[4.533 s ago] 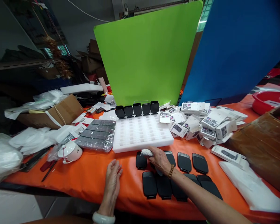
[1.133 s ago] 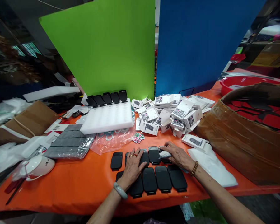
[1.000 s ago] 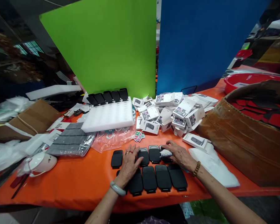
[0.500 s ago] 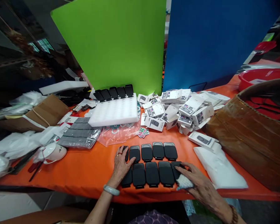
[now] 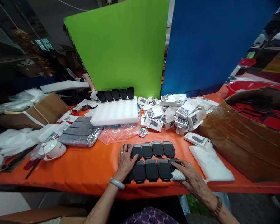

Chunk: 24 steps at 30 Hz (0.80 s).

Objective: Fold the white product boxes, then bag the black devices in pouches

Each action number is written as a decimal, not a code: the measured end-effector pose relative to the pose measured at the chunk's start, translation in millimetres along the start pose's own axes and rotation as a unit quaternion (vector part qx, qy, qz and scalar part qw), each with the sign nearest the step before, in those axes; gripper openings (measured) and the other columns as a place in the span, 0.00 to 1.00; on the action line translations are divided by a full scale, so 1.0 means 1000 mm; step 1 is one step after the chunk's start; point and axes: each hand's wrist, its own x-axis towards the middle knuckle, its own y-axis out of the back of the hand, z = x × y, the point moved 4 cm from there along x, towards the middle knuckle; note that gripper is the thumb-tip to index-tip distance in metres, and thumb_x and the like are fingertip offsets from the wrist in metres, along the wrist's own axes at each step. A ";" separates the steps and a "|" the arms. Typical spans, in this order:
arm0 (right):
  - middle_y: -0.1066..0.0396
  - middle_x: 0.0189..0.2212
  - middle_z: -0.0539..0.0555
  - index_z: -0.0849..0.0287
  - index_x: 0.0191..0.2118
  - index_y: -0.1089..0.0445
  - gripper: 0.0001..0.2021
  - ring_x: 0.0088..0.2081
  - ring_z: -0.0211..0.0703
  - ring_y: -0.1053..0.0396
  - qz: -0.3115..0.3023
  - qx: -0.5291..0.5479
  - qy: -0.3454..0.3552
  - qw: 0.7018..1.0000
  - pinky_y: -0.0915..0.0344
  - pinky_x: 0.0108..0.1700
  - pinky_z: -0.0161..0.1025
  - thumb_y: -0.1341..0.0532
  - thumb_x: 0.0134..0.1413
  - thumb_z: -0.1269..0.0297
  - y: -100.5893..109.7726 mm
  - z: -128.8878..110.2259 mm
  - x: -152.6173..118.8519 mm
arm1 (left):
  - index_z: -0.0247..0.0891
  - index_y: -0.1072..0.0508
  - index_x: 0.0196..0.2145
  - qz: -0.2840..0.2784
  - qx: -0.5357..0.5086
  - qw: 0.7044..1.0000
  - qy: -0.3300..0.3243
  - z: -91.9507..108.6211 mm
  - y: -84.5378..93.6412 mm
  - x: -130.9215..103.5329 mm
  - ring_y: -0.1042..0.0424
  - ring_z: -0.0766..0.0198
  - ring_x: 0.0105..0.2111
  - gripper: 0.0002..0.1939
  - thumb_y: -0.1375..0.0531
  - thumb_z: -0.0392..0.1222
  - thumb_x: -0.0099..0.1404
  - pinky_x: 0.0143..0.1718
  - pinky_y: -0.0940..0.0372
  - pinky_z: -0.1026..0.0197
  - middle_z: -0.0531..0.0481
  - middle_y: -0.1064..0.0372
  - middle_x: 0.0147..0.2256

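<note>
Two rows of flat black rounded devices lie on the orange table, a back row [image 5: 147, 150] and a front row [image 5: 151, 170]. My left hand [image 5: 125, 163] rests over the left end of both rows, fingers spread, partly hiding the end devices. Its thumb is by the second device [image 5: 136, 151] of the back row. In my right hand [image 5: 189, 174] a wad of white cloth [image 5: 178, 175] is pinched low in the fingers. The fingertips of that hand lie on the rightmost front device [image 5: 173, 162], which they partly cover.
Behind the rows, a white foam tray [image 5: 115, 113] has several black devices [image 5: 123, 94] propped along its back edge. Small white boxes [image 5: 169, 113] are heaped right of it. A cardboard box [image 5: 242, 149], white pouch [image 5: 211, 161], lidded mug [image 5: 53, 149] and grey bagged cloth [image 5: 80, 132] flank the work area.
The camera view has shifted slightly, moving the whole scene in frame. Both hands keep nearly the same places on the devices, the white cloth still in my right hand.
</note>
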 end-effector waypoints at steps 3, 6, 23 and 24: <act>0.38 0.54 0.58 0.50 0.55 0.34 0.24 0.54 0.53 0.37 0.009 0.020 -0.026 0.999 0.36 0.54 0.49 0.41 0.50 0.68 0.000 0.003 -0.003 | 0.37 0.35 0.57 0.012 -0.022 1.000 0.006 -0.003 0.002 -0.001 0.48 0.43 0.62 0.26 0.43 0.47 0.63 0.60 0.49 0.42 0.37 0.44 0.61; 0.38 0.53 0.60 0.54 0.54 0.33 0.22 0.53 0.51 0.36 0.060 0.057 -0.064 0.995 0.35 0.53 0.47 0.43 0.52 0.64 0.000 0.011 -0.009 | 0.37 0.35 0.56 0.043 -0.064 0.997 0.014 -0.014 0.007 -0.007 0.45 0.46 0.61 0.24 0.44 0.47 0.64 0.60 0.46 0.43 0.37 0.43 0.60; 0.29 0.18 0.53 0.55 0.38 0.26 0.26 0.22 0.52 0.31 0.241 0.092 -0.365 0.894 0.36 0.24 0.44 0.43 0.39 0.40 0.009 0.031 -0.021 | 0.40 0.32 0.55 0.023 -0.082 0.996 -0.020 -0.024 0.022 -0.055 0.45 0.50 0.62 0.22 0.47 0.49 0.66 0.62 0.52 0.42 0.41 0.41 0.61; 0.30 0.16 0.52 0.54 0.37 0.26 0.25 0.19 0.52 0.32 0.237 0.099 -0.370 0.893 0.38 0.22 0.44 0.42 0.39 0.40 0.009 0.034 -0.021 | 0.40 0.32 0.54 0.024 -0.087 0.996 -0.016 -0.024 0.023 -0.057 0.45 0.50 0.62 0.22 0.47 0.50 0.66 0.62 0.52 0.43 0.41 0.41 0.61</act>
